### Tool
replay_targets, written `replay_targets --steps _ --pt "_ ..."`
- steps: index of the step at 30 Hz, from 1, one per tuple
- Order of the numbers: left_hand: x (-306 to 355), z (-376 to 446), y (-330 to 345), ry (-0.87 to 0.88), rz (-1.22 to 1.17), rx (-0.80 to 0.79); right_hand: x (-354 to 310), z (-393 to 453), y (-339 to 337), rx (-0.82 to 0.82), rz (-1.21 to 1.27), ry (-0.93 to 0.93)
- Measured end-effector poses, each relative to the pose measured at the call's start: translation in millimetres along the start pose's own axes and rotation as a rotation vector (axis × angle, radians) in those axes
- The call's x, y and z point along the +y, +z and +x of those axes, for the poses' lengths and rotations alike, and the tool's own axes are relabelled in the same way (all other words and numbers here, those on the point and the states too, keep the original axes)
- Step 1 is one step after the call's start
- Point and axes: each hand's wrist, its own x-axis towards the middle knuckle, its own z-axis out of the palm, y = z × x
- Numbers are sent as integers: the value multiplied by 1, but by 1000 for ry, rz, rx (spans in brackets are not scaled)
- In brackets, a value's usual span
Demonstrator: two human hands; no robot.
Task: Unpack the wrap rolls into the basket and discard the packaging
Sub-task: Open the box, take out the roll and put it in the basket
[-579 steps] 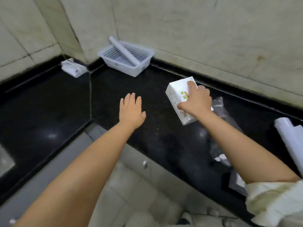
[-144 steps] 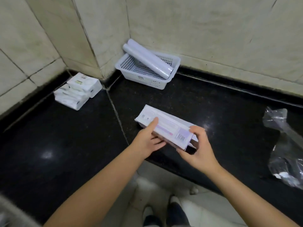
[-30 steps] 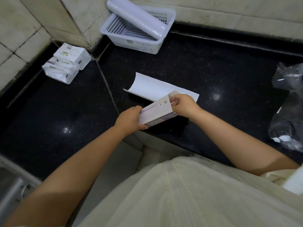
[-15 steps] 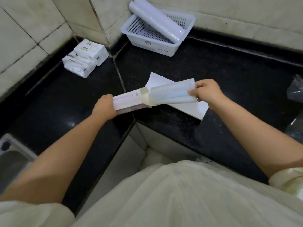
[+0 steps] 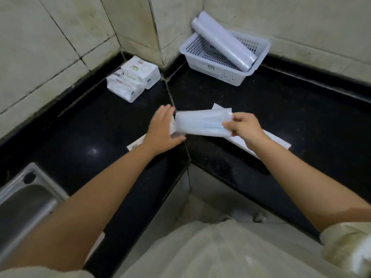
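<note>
One wrap roll [image 5: 201, 125] is now clear of its carton: half a second ago you were still drawing it out of the box with your right hand [image 5: 244, 128], and now it hangs free above the black counter [image 5: 281, 109], pinched at its right end between your thumb and fingers. Your left hand [image 5: 163, 131] has dropped toward the counter with the emptied carton [image 5: 136, 145], fingers spread loosely over it; most of the box is hidden under the hand, so you cannot tell from here whether the grip is firm or already letting go. That puts you past the extraction and, by the look of it, ready to carry this roll to the white basket [image 5: 222, 75] in the corner, where two rolls [image 5: 222, 44] already lean across the rim. The carton and the loose white sheet [image 5: 279, 142] lying beneath your right hand remain to be discarded. The roll itself is a pale, bluish-white cylinder in a translucent sleeve, held roughly level, soft-edged and slightly blurred.
</note>
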Motion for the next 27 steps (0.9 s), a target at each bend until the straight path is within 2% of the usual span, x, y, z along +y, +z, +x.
replay_targets --steps 2,5,8,14,16,20,24,27 --pt "10 8 -1 145 154 -51 -5 6 9 -20 36 11" --pt "16 26 -2 161 337 -81 -9 18 12 -54 190 79" --pt "22 53 -12 263 329 41 -21 33 6 -110 251 123" --pt "38 140 -26 377 358 116 -51 101 -27 -132 335 178" --pt "41 173 -23 332 261 83 -60 130 -42 -51 318 133" --pt "32 235 -4 111 8 -4 -68 198 -85 146 267 54" --pt "25 305 14 72 -41 -33 -56 261 -111 242 262 43" --pt "29 359 29 39 -62 -252 -40 292 -113 274 192 46"
